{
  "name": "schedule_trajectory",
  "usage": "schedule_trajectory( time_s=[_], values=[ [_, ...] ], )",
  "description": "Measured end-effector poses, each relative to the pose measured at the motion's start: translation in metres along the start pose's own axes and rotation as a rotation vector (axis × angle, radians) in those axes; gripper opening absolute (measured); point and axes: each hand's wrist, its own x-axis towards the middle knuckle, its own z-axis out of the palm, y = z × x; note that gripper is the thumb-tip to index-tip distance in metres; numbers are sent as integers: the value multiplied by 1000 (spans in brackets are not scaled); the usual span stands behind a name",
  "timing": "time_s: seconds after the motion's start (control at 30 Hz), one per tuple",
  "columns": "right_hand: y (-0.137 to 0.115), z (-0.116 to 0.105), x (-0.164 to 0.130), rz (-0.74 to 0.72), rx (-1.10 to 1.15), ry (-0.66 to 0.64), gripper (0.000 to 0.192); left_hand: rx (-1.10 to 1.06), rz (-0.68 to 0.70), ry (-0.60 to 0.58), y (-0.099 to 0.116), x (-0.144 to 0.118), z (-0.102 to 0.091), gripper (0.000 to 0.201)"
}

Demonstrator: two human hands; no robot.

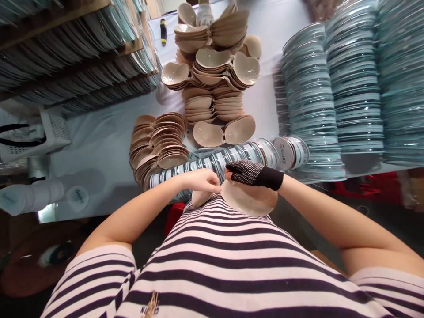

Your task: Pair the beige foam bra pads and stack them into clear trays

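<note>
Handling a beige cup pair (pixel 247 199) close against the striped shirt (pixel 215 256).

Pinching its centre with the bare left hand (pixel 202 180), gripping the larger cup with the gloved right hand (pixel 250 173), just below the row of round tins (pixel 232 157) and stacked beige cups (pixel 159 143).

beige cup stacks (pixel 212 79) heaped mid-table, more stacks (pixel 159 141) left of them, row of clear round lids (pixel 232 157) on edge along near side, tall teal lid stacks (pixel 334 88) right, shelves (pixel 76 48) of packs upper left, screwdriver (pixel 163 31) far end, white basket (pixel 49 132) left
</note>
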Motion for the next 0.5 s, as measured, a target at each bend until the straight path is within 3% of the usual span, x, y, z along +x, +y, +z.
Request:
schedule_trajectory(
  time_s=[0.1,0.17,0.27,0.37,0.5],
  values=[
    [4,6,3,-46,269,-202,23,86,9,56,8,-2,2,28],
    [4,13,4,-48,340,-266,25,143,12,100,13,-3,4,29],
    [1,21,4,-22,361,-218,23,97,-16,88,14,-6,3,29],
    [-3,24,3,-20,321,-198,21,-40,18,-23,8,-9,1,21],
    [-6,25,1,-108,193,-211,13,-106,87,-94,2,-8,6,17]
  ],
)
